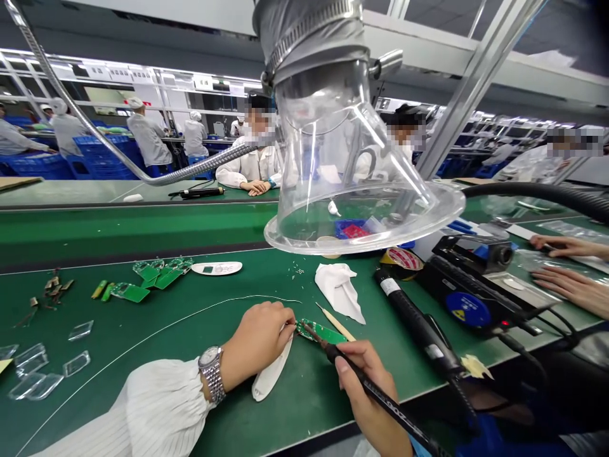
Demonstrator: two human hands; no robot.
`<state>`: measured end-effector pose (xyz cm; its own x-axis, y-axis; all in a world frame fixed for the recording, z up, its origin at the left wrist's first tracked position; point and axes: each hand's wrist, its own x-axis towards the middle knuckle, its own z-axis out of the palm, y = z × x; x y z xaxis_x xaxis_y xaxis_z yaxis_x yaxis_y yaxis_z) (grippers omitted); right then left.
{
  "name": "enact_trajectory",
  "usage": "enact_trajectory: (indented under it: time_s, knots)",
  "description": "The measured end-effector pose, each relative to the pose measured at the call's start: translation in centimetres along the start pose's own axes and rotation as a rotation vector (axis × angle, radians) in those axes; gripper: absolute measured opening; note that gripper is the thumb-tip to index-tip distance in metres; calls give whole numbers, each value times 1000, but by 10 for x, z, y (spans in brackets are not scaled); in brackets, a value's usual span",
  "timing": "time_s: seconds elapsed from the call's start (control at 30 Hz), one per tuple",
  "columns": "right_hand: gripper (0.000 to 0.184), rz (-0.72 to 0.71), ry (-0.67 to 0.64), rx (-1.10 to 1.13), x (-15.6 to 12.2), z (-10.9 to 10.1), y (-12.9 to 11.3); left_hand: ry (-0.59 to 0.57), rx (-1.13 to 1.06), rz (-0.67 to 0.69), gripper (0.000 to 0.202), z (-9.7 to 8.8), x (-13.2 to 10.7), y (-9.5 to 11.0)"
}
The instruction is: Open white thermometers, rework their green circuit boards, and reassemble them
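My left hand (259,343) is closed in a pinch on the left end of a small green circuit board (320,332), with a thin solder wire (200,311) running out from the fingers across the mat. A white oval plastic cover (271,374) lies under that hand. My right hand (366,387) grips a black soldering iron (380,397) like a pen, its tip resting on the board. A wooden stick (335,322) lies just beyond the board.
A clear fume hood (352,184) hangs above the green mat (166,343). A white cloth (340,289), a second iron in its stand (419,330), a black soldering station (471,292), spare boards (152,279) and clear plastic pieces (33,368) lie around. Another person's hands (571,273) are at right.
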<state>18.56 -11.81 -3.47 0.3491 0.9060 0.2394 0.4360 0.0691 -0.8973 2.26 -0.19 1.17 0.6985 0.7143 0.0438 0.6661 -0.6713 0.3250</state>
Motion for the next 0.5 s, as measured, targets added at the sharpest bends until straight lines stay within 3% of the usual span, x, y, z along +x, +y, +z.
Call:
enact_trajectory:
  time_s: [0.23,0.4,0.5]
  knots:
    - [23,-4,-19,-66,0,2,-2,3,-11,-4,21,-2,1,1]
    - [24,-2,70,20,-3,2,-3,17,-27,-8,21,-1,0,2]
    - [23,-14,46,32,-3,2,-3,23,-38,-4,19,0,0,1]
